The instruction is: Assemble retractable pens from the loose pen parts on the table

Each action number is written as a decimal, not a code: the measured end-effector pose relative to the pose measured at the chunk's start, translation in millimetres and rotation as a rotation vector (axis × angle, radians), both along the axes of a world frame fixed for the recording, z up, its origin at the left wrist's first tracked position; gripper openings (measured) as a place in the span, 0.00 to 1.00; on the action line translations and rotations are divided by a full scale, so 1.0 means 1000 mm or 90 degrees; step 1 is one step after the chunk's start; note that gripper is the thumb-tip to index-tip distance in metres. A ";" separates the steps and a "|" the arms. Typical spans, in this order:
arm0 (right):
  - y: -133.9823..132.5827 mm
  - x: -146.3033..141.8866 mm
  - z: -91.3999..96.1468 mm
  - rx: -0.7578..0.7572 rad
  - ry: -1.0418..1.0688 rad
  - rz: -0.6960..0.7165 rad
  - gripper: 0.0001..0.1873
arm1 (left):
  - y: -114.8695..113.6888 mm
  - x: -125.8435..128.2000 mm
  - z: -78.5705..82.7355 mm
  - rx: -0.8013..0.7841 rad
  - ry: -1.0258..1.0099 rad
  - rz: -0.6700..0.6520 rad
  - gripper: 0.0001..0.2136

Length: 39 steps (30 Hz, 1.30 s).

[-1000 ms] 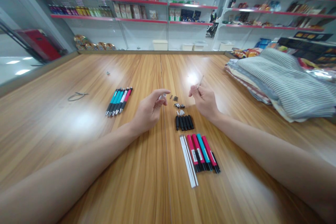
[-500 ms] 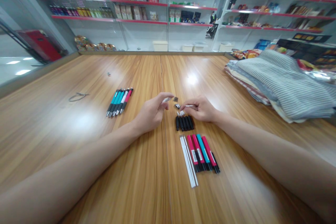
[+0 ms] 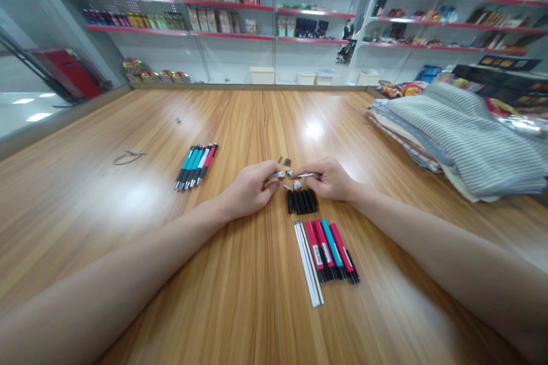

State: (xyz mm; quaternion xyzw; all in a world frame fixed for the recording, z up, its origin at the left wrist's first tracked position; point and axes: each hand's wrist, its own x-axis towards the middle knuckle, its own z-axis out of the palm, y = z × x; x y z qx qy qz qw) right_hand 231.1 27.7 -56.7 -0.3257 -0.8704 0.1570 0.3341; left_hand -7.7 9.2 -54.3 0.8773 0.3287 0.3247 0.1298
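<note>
The fingers of your left hand (image 3: 252, 189) pinch a small white piece (image 3: 278, 174). Your right hand (image 3: 329, 181) pinches a thin rod (image 3: 306, 174). The rod lies sideways, its tip pointing to 9 o'clock, right at the white piece and very near it. Black grips (image 3: 301, 201) sit at 6 o'clock, tiny metal bits (image 3: 286, 161) at 12.

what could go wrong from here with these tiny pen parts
The small piece pinched in the left hand could slip and roll across the smooth table. The right hand, holding a thin refill, sits close by the loose metal tips; a nudge might scatter them. A careless sweep could knock the black grips out of line.
</note>
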 end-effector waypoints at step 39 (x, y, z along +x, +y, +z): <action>0.002 -0.006 -0.005 0.078 -0.013 -0.034 0.14 | 0.007 0.004 -0.007 -0.017 0.025 0.056 0.10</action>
